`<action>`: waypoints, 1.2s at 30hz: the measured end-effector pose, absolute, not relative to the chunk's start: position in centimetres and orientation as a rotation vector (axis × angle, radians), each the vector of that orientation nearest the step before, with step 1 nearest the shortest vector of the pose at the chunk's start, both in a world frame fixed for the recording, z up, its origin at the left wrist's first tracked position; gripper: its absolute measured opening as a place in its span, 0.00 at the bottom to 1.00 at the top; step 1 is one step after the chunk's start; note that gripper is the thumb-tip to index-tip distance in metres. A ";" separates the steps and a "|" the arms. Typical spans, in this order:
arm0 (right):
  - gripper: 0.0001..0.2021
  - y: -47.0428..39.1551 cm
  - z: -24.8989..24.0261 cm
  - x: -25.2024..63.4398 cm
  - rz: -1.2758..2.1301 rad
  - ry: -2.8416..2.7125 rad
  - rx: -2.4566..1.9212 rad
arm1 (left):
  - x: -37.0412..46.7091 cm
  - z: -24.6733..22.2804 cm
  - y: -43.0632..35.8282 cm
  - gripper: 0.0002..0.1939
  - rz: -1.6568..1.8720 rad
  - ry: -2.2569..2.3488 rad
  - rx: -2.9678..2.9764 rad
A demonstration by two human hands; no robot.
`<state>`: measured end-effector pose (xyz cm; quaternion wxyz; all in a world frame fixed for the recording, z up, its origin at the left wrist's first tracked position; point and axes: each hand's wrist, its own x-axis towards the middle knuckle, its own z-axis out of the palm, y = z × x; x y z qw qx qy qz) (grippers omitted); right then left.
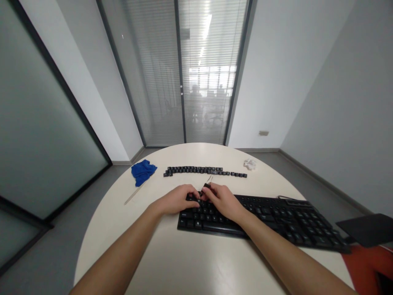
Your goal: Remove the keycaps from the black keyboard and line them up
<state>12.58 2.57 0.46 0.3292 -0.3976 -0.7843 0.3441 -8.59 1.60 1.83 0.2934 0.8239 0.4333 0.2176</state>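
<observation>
A black keyboard (221,226) lies across the table in front of me. My left hand (179,198) is at its upper left end, the thumb stretched over the keys and the fingertips bent down near them, with a gap between. Close beside it, my right hand (223,200) pinches a small keycap puller (207,185) with a dark handle. Its two thin wire prongs point up and away from the keyboard. What lies under my right fingers is hidden. Behind both hands, several loose black keycaps (193,169) stand in rows.
On the round cream table (147,254), a blue cloth (143,172) lies at the back left beside a thin wooden stick (133,194). A crumpled white wad (250,164) sits at the back right. Off the table's right edge are a dark panel (367,229) and something red (362,262).
</observation>
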 end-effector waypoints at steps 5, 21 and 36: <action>0.16 2.4 0.7 12.6 0.888 -2.010 -1.046 | -8.2 1.6 1.8 0.09 0.628 1.140 2.045; 0.18 3.4 0.2 12.8 1.107 -1.728 -1.044 | -7.2 2.3 1.2 0.10 0.769 1.119 2.480; 0.17 3.2 0.3 12.7 0.962 -1.763 -1.082 | -6.2 1.9 1.0 0.09 0.885 1.082 2.584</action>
